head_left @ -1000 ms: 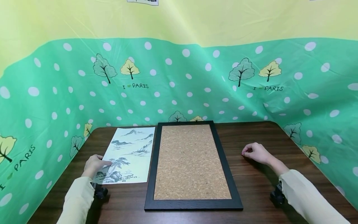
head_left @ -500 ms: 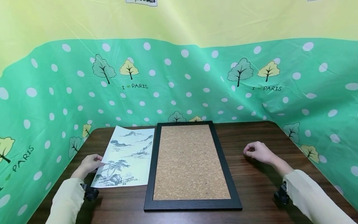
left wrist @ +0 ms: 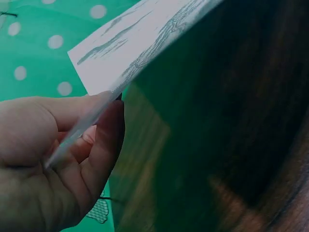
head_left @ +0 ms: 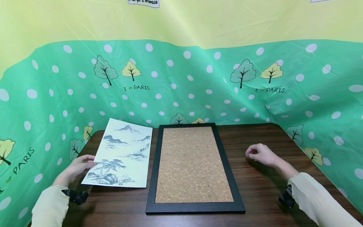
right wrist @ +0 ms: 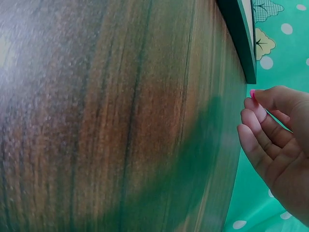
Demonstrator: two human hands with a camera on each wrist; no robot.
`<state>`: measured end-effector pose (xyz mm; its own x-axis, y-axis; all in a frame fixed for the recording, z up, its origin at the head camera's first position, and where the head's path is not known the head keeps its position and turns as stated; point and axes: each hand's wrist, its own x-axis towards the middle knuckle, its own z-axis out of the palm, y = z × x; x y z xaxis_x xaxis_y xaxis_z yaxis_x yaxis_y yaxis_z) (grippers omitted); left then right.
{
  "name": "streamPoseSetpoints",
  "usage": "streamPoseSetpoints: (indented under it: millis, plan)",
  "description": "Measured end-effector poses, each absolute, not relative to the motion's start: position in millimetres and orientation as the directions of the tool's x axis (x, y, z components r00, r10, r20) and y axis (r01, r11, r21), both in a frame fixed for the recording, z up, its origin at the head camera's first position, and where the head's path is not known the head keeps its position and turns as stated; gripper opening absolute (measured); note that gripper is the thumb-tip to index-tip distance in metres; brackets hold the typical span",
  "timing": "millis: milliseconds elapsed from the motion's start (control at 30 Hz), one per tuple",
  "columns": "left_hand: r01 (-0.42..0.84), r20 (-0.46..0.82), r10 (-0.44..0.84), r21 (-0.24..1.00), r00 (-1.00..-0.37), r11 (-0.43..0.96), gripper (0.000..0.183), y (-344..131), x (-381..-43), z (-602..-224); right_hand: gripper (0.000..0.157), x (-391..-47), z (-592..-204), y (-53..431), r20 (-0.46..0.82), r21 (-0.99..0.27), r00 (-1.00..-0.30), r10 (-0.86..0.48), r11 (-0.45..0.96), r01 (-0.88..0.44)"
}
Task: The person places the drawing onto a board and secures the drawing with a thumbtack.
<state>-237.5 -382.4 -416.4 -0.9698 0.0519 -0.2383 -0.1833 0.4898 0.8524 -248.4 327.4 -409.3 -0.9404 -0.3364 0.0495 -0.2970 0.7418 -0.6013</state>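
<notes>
My left hand [head_left: 76, 167] pinches the left edge of a white paper sheet [head_left: 121, 150] printed with an ink landscape of mountains and pines. In the left wrist view, thumb and fingers meet on both sides of the sheet [left wrist: 113, 63], which slants up from the hand. On the right, my right hand [head_left: 262, 154] stays low over the table. Between its thumb and forefinger the right wrist view shows a small bright pink thing [right wrist: 252, 94], mostly hidden by the fingertips. A cork board [head_left: 194, 164] in a black frame lies between the hands.
A dark wood table [head_left: 170, 221] carries the board. Behind it hangs a green and yellow cloth [head_left: 170, 72] with white dots and printed trees. Black wrist cameras sit at both sleeves.
The sheet has been lifted and drawn left, away from the board, its far edge rising. My left hand has moved left and toward me. My right hand has hardly moved.
</notes>
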Motion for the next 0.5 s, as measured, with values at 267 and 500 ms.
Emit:
streamPoseSetpoints:
  millis: [267,500]
  plan:
    - [-0.166,-0.225,0.093,0.891,-0.970,0.422,0.045,-384,-227,-397,0.008,-250,-411,325,0.049,-0.602,-0.937,-0.347,0.738,-0.305]
    - [-0.174,-0.237,0.117,0.903,-0.964,0.392,0.042,-369,-227,-386,0.008,-251,-408,323,0.050,-0.595,-0.933,-0.357,0.740,-0.315]
